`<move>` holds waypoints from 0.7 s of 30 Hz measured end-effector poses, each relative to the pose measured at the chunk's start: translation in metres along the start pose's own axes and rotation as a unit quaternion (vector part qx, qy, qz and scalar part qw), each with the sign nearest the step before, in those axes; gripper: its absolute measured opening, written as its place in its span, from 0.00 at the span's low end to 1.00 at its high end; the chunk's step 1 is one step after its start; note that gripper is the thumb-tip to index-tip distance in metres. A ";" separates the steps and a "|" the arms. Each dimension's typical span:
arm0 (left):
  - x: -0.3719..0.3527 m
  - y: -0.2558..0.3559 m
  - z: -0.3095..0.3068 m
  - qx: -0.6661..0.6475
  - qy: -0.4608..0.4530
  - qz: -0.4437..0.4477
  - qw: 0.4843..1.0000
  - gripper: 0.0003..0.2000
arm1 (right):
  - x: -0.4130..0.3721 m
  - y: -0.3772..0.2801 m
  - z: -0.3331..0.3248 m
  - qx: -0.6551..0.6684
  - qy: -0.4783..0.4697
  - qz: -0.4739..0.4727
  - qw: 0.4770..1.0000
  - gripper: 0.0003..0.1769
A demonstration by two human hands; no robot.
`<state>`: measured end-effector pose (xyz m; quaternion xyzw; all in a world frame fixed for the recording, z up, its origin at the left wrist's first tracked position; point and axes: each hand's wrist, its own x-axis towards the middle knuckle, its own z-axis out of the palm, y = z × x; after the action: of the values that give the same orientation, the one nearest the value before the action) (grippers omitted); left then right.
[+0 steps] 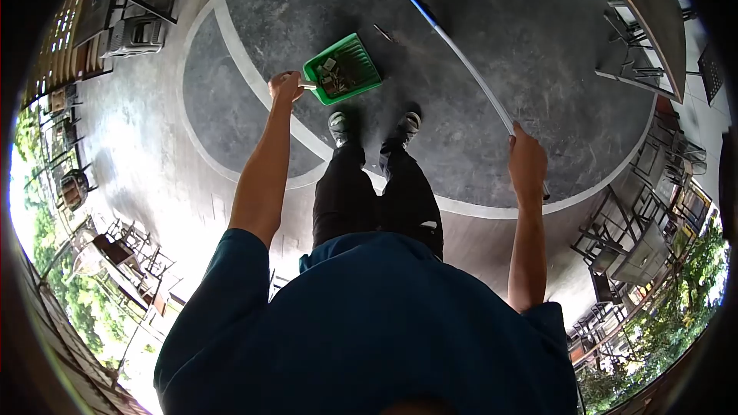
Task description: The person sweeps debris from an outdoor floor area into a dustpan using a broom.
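My left hand (286,86) is closed round the pale handle of a green dustpan (371,79). Bits of litter (332,77) lie in the pan, which is in front of my feet with its ribbed side facing away from the hand. My right hand (528,160) grips a long silver broom stick (475,69) near its upper end. The stick slants away to a blue section at the far end, where a small dark shape meets the floor. Between the pan and the stick, a thin dark piece (382,32) lies on the floor.
My shoes (338,127) stand on a dark round floor area edged by a pale curved band (247,69). A table (653,23) is at the upper right, and a stool (134,36) at the upper left. Stacked chairs and tables (642,250) line both sides.
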<state>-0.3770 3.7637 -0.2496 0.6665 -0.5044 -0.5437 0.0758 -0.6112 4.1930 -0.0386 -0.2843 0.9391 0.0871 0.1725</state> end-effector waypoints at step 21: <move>0.003 0.010 0.006 0.042 0.003 0.018 0.999 0.16 | -0.023 -0.095 0.034 -0.049 -0.088 -0.087 0.991 0.21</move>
<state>-0.3884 3.7598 -0.2472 0.6612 -0.5388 -0.5188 0.0588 -0.5302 4.1349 -0.0677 -0.3641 0.8866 0.1428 0.2470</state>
